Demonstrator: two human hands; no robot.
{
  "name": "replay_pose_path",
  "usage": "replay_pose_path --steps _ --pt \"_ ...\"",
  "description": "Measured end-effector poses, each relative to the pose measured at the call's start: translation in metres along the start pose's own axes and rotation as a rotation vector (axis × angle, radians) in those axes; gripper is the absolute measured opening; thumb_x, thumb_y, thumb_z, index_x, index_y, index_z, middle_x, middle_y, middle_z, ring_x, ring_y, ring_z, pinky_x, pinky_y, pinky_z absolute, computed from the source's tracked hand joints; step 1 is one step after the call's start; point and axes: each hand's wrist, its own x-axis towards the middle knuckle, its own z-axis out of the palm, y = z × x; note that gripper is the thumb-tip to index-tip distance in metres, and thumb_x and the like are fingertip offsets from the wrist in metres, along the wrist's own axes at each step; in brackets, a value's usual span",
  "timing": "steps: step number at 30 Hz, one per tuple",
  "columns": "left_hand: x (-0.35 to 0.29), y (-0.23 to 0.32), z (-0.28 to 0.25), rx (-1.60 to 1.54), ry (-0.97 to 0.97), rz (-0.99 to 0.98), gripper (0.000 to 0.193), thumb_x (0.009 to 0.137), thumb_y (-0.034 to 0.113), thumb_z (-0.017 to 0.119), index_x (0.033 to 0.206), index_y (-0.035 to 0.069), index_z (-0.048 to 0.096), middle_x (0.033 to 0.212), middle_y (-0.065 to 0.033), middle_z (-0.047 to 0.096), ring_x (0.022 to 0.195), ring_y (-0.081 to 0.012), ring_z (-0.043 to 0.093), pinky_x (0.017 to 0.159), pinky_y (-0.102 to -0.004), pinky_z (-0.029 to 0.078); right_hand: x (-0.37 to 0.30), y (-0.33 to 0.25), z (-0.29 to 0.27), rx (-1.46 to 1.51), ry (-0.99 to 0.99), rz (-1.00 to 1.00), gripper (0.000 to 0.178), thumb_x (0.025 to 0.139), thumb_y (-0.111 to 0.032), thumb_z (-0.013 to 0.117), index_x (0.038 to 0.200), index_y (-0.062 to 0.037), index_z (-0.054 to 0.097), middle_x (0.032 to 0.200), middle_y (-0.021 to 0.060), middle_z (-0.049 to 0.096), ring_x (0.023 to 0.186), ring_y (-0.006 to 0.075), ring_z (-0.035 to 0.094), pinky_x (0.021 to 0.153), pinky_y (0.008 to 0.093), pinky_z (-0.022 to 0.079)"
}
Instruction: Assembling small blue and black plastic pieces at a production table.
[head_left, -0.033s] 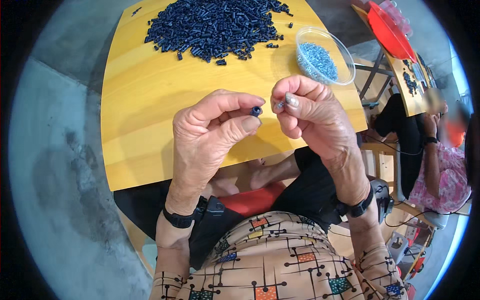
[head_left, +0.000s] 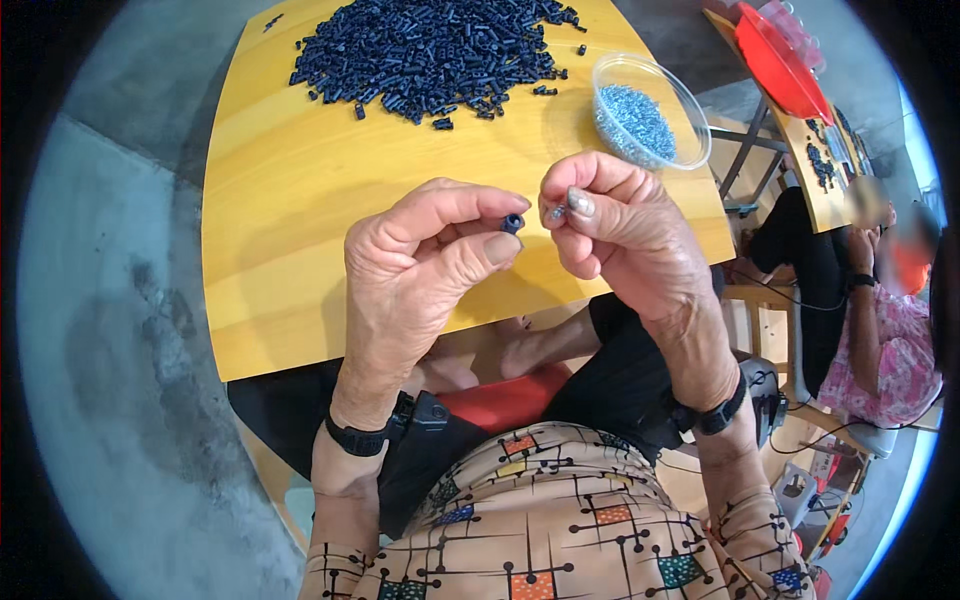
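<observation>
Between the thumb and forefinger of my left hand (head_left: 420,245) is a small dark plastic tube (head_left: 512,223), its open end showing. My right hand (head_left: 625,220) faces it a short gap away, pinching a tiny silvery metal piece (head_left: 558,212) whose exact kind is too small to make out. The tube and the metal piece do not touch. Both hands are held above the near part of the yellow wooden table (head_left: 270,250). Beyond them lies a large heap of similar dark tubes (head_left: 430,55). A clear round plastic bowl (head_left: 690,140) holds many small shiny metal pieces (head_left: 637,122).
A few dark tubes (head_left: 545,91) lie loose near the heap. To the right, another person (head_left: 875,350) sits by a second table (head_left: 815,190), which bears a red basin (head_left: 785,65) and dark small parts. A grey wall (head_left: 100,300) stands on the left.
My right hand has shifted very slightly left with the metal piece. My left hand and the tube are practically still.
</observation>
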Motion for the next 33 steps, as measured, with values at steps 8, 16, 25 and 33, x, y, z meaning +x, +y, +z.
replay_pose_path --steps 8,16,25,33 --pt "0.001 -0.005 -0.009 -0.385 -0.085 -0.157 0.017 0.084 0.006 0.063 0.099 -0.002 0.062 0.088 -0.0098 0.065 0.077 -0.0127 0.064 0.068 -0.0223 0.053 -0.003 0.010 0.004 0.045 -0.002 0.028 0.015 0.085 -0.012 0.063 0.096 -0.0003 0.063 0.079 0.0046 0.064 0.059 0.0075 0.057 0.052 0.0197 0.046" --pt "0.000 -0.017 -0.017 -0.764 -0.165 -0.345 0.020 0.089 0.014 0.058 0.103 0.001 0.057 0.092 -0.0131 0.065 0.076 -0.0162 0.067 0.063 -0.0217 0.056 -0.005 0.013 0.008 0.084 -0.014 0.038 0.016 0.085 -0.011 0.064 0.096 -0.0005 0.062 0.079 0.0044 0.064 0.059 0.0074 0.056 0.051 0.0193 0.046" --pt "-0.002 -0.011 -0.020 -0.728 -0.092 -0.399 0.018 0.089 0.016 0.057 0.102 0.003 0.057 0.089 -0.0147 0.065 0.075 -0.0178 0.067 0.062 -0.0235 0.057 -0.005 0.016 0.005 0.117 0.004 0.038 0.016 0.086 -0.011 0.062 0.097 -0.0006 0.062 0.081 0.0055 0.064 0.060 0.0070 0.058 0.052 0.0193 0.047" --pt "-0.007 -0.017 -0.015 -0.906 0.079 -0.498 0.015 0.087 0.015 0.061 0.095 0.003 0.060 0.090 -0.0156 0.066 0.075 -0.0187 0.067 0.064 -0.0251 0.058 -0.001 0.022 0.004 0.134 0.006 0.049 0.016 0.086 -0.011 0.061 0.099 -0.0010 0.061 0.081 0.0058 0.064 0.060 0.0060 0.058 0.053 0.0184 0.048"
